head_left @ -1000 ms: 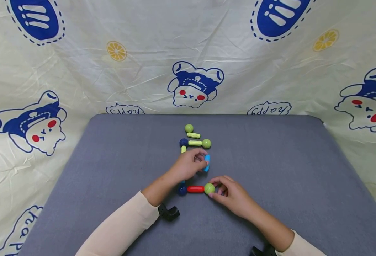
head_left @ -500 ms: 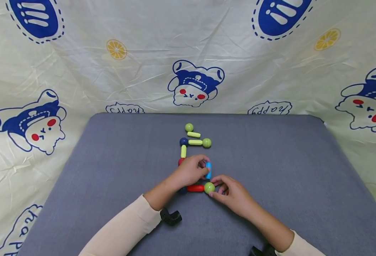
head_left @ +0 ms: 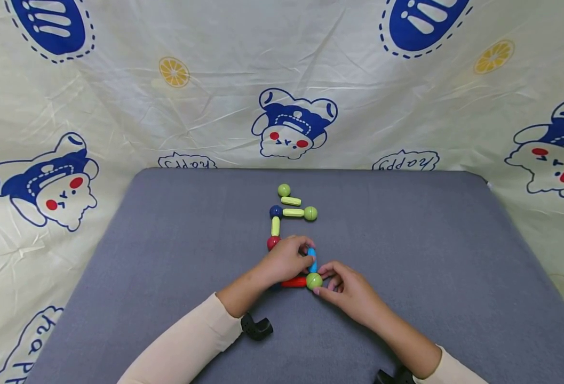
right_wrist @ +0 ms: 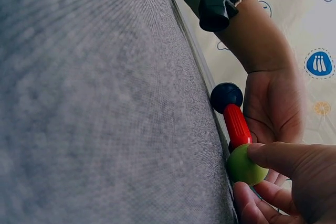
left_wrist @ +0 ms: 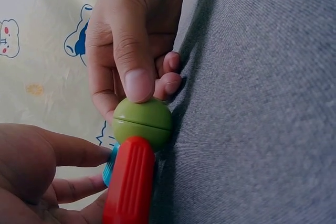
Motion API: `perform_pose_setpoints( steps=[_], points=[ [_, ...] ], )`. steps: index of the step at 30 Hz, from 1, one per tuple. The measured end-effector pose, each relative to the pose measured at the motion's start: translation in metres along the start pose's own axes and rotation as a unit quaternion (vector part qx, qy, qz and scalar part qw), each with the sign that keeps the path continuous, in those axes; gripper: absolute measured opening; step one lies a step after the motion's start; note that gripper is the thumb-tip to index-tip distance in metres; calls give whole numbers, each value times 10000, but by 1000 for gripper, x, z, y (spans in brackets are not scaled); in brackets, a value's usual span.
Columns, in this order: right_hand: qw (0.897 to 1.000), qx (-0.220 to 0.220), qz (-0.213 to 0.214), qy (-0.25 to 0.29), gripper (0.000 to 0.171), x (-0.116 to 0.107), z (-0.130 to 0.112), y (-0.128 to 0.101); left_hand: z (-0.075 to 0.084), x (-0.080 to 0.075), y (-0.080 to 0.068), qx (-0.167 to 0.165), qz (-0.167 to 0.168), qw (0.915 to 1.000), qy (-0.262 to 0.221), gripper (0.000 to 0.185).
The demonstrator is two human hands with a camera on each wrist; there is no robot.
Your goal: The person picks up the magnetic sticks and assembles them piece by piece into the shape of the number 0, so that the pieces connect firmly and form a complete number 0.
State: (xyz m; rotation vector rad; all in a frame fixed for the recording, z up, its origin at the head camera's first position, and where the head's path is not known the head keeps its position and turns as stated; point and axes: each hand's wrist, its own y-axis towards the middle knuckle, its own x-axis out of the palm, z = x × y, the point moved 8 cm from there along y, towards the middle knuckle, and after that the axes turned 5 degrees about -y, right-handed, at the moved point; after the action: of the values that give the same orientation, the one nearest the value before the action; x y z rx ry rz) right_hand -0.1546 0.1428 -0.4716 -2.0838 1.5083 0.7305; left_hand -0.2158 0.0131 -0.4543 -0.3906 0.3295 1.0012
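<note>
On the grey mat my right hand pinches a green ball joined to a red rod. A dark blue ball caps the rod's other end. My left hand pinches a light blue rod, whose lower end meets the green ball. Further back lies a chain: red ball, yellow-green rod, dark blue ball, another rod, green ball.
A loose yellow-green rod and small green ball lie at the chain's far end. A cartoon-printed cloth hangs behind and around the mat. Bare mat spreads left and right of the pieces.
My left hand has carried the light blue rod down toward me until its end reaches the green ball; this uncovered the red ball behind. My right hand has stayed on the green ball.
</note>
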Motion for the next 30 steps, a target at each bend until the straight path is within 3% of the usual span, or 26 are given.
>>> perform_pose_setpoints(
  steps=[21, 25, 30],
  points=[
    [9999, -118, 44, 39, 30, 0, 0, -1, 1, 0, 0, -25, 110, 9973, 721, 28],
    [9999, -115, 48, 42, 30, 0, 0, -1, 1, -2, 0, -36, 109, 9978, 649, 28],
    [10000, -52, 17, 61, 31, 0, 0, -1, 3, -11, -1, -99, 116, 9996, 223, 33]
  ],
)
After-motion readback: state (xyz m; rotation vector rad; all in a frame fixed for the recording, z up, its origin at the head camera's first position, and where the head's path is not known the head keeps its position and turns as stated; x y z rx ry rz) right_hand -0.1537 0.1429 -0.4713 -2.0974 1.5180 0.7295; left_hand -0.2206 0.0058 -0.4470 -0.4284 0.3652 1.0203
